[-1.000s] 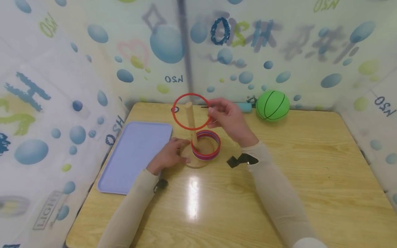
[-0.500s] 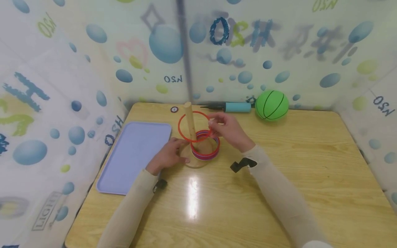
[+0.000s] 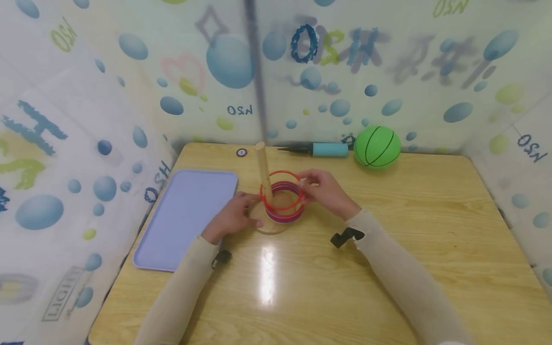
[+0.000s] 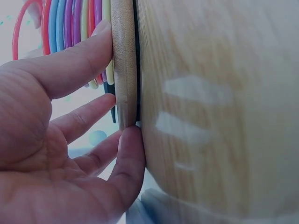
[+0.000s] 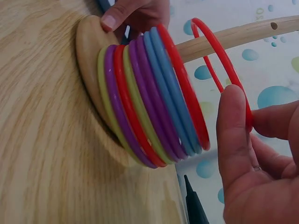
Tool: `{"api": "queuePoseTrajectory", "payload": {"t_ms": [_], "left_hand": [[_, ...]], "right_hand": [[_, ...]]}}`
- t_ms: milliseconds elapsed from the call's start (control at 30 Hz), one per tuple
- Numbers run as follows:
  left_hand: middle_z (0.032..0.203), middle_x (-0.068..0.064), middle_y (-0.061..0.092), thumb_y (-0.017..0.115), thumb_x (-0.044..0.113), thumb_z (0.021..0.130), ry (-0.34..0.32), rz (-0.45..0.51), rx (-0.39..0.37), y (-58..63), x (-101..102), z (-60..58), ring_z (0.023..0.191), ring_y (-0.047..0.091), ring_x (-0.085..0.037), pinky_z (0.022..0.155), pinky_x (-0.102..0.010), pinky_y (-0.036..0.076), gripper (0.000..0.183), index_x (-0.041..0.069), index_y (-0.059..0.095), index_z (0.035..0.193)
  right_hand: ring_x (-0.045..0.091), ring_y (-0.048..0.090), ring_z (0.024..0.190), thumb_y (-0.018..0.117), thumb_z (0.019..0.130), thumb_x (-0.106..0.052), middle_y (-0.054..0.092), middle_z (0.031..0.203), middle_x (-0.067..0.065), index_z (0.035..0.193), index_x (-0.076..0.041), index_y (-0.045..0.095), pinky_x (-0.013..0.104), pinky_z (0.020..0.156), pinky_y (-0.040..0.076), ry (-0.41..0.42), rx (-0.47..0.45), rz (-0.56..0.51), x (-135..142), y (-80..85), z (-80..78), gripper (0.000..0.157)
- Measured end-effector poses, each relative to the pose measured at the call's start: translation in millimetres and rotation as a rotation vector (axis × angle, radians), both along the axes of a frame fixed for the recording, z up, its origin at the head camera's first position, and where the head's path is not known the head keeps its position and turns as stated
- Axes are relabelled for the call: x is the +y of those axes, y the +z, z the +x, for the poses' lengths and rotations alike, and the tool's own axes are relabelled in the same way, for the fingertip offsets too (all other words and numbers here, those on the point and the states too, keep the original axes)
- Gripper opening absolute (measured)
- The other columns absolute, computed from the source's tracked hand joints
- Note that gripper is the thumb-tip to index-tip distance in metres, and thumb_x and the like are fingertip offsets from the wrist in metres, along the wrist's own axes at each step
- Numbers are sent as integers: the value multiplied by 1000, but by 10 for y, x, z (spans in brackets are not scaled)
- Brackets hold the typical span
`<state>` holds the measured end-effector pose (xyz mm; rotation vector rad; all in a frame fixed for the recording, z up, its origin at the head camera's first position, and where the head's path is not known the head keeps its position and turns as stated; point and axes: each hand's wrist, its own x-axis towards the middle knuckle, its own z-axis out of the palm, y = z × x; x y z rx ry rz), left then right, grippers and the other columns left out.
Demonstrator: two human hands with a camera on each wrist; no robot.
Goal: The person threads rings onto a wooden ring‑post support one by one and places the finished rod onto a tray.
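A wooden peg (image 3: 263, 167) stands upright on a round wooden base (image 3: 266, 225). Several stacked rings (image 5: 140, 98) in yellow, purple, red and blue encircle it, low on the base. Higher up, a separate red ring (image 3: 281, 172) also goes around the peg, slightly tilted and apart from the stack. My right hand (image 3: 324, 191) pinches that ring's right side between thumb and fingers; the right wrist view shows the pinch closely. On the opposite side, my left hand (image 3: 233, 214) holds the base's rim, thumb and fingers set around its edge.
A lavender tray (image 3: 185, 220) lies left of the base on the wooden table (image 3: 388, 268). Along the back wall are a teal hand pump (image 3: 329, 150), a green ball (image 3: 377, 147) and a small round disc (image 3: 241, 152).
My right hand has lowered the red ring from near the peg's top to just above the stack. My left hand has stayed at the base.
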<state>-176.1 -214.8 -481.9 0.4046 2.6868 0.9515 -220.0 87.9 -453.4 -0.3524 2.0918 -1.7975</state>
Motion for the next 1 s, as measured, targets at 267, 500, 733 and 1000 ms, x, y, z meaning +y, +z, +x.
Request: {"api": "queuePoseTrajectory", "payload": {"t_ms": [267, 500, 733, 1000], "left_hand": [[130, -20, 57, 92, 25, 81, -11, -7, 15, 20, -1, 14, 109, 56, -30, 100, -51, 52, 80, 7, 57, 150], [126, -18, 57, 92, 26, 82, -21, -4, 21, 4, -12, 4, 106, 54, -28, 97, -49, 52, 79, 7, 58, 150], [127, -18, 57, 92, 27, 82, -15, -4, 8, -7, -18, -6, 108, 54, -28, 98, -50, 52, 79, 9, 57, 151], [130, -18, 57, 91, 26, 84, -15, -8, -5, 17, -12, 6, 110, 54, -28, 98, -48, 51, 78, 8, 56, 151]], "right_hand": [[19, 71, 72, 64, 105, -10, 66, 111, 26, 137, 2, 64, 50, 76, 67, 2, 8, 28, 44, -83, 18, 33], [22, 71, 69, 66, 103, -11, 69, 96, 15, 132, 0, 68, 44, 71, 67, -9, 26, 122, 50, -110, 29, 30], [20, 69, 66, 69, 102, -12, 72, 93, 14, 128, -1, 70, 34, 65, 65, -20, 54, 169, 32, -172, 13, 28], [25, 68, 71, 71, 101, -16, 70, 89, 12, 124, -4, 73, 34, 69, 63, -4, 122, 225, 48, -182, 8, 27]]}}
